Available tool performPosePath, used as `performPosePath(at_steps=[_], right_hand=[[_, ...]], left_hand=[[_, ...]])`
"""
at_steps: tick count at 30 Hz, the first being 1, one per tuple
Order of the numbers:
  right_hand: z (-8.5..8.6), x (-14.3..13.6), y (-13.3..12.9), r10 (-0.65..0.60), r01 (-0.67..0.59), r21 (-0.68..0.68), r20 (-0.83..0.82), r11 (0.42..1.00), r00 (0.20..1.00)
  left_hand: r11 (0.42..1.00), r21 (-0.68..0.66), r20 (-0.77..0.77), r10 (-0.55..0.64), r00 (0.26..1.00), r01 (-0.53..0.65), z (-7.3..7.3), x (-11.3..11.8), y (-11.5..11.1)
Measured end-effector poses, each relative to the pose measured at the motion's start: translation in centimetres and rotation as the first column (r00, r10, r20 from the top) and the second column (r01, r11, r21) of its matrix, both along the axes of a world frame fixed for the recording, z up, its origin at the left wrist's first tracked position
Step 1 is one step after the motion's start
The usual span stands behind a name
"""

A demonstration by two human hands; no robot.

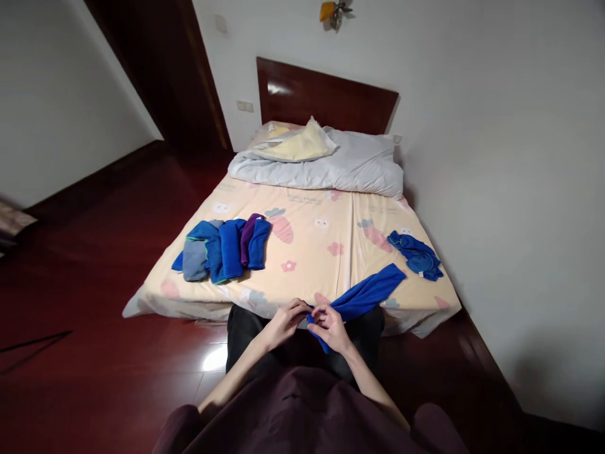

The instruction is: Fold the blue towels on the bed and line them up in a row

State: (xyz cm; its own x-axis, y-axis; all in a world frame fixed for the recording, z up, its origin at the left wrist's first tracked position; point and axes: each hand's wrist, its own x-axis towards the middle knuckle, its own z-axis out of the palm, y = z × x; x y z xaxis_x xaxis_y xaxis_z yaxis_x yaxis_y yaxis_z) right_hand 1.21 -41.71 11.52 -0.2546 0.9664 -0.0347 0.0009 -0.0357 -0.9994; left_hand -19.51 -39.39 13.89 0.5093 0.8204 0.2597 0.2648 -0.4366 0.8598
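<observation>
A long blue cloth (pixel 366 294), perhaps a towel, stretches from the bed's front edge at the right down to my lap. Its near end is bunched between my two hands. My left hand (pixel 286 323) pinches the edge of it with bent fingers. Close beside, my right hand (pixel 331 326) has its thumb and fingers curled on the same end, and a short piece hangs below. The far end lies flat on the patterned sheet.
Several rolled or folded cloths (pixel 227 249), blue, grey and purple, lie on the bed's left. A crumpled blue cloth (pixel 418 255) lies near its right edge. Behind are a grey quilt (pixel 363 161), a yellow pillow (pixel 302 144) and the headboard (pixel 326 94). A wall (pixel 510 189) stands close at the right.
</observation>
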Motion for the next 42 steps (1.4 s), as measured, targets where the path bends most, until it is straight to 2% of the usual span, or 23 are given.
performPosePath(at_steps=[4,8,11,15,17,19,23,25,27,29,32,34,36,39,42], right_hand=[[-0.7,-0.4,0.0,-0.105,0.083,0.100,0.233,0.991,0.967],[-1.9,0.9,0.3,-0.221,0.171,0.176,0.325,0.969,0.919],[-1.6,2.7,0.5,-0.326,0.267,0.216,0.314,0.939,0.892],[1.0,3.6,0.0,-0.447,0.356,0.322,0.278,0.877,0.850],[2.6,3.0,-0.4,-0.463,0.339,0.415,0.243,0.844,0.853],[3.9,1.9,-0.9,-0.442,0.286,0.495,0.232,0.821,0.866],[4.4,-0.3,-1.2,-0.365,0.146,0.591,0.270,0.793,0.891],[4.0,-0.9,-1.1,-0.366,0.135,0.618,0.263,0.774,0.892],[3.6,-1.0,-1.1,-0.388,0.162,0.617,0.252,0.770,0.887],[3.1,-0.9,-1.1,-0.376,0.164,0.591,0.255,0.790,0.891],[2.4,-0.2,-1.0,-0.282,0.096,0.538,0.274,0.837,0.920],[1.7,0.6,-0.7,-0.230,0.066,0.500,0.274,0.864,0.934],[0.6,1.6,-0.3,-0.219,0.072,0.460,0.276,0.885,0.936],[-1.5,3.4,0.3,-0.261,0.114,0.416,0.318,0.902,0.911],[-3.5,4.8,0.7,-0.315,0.149,0.402,0.386,0.903,0.867]], left_hand=[[0.994,0.051,0.022,0.100,0.995,-0.101,1.1,-0.4,-0.1],[0.969,0.106,0.031,0.222,0.975,-0.224,2.3,-1.4,0.3],[0.935,0.149,0.027,0.322,0.946,-0.322,1.6,-2.9,0.9],[0.903,0.177,-0.088,0.411,0.907,-0.392,-0.6,-4.8,1.1],[0.911,0.174,-0.169,0.402,0.900,-0.374,-1.3,-4.9,0.8],[0.939,0.159,-0.186,0.330,0.925,-0.303,-1.2,-4.2,0.2],[0.990,0.098,-0.034,0.105,0.994,-0.101,0.6,-1.2,-1.4],[0.996,0.079,0.033,0.029,0.999,-0.031,1.5,0.1,-2.0],[0.995,0.093,0.078,0.012,0.997,-0.019,2.1,0.8,-2.3],[0.991,0.126,0.110,0.030,0.994,-0.044,2.6,1.0,-2.4],[0.981,0.160,0.149,0.082,0.985,-0.106,3.4,0.4,-2.4],[0.965,0.171,0.175,0.169,0.970,-0.199,4.1,-0.6,-2.3],[0.925,0.172,0.212,0.300,0.930,-0.338,4.8,-2.0,-2.2],[0.828,0.159,0.302,0.478,0.825,-0.538,5.5,-4.5,-1.8],[0.761,0.119,0.398,0.552,0.733,-0.638,6.2,-6.8,-1.7]])
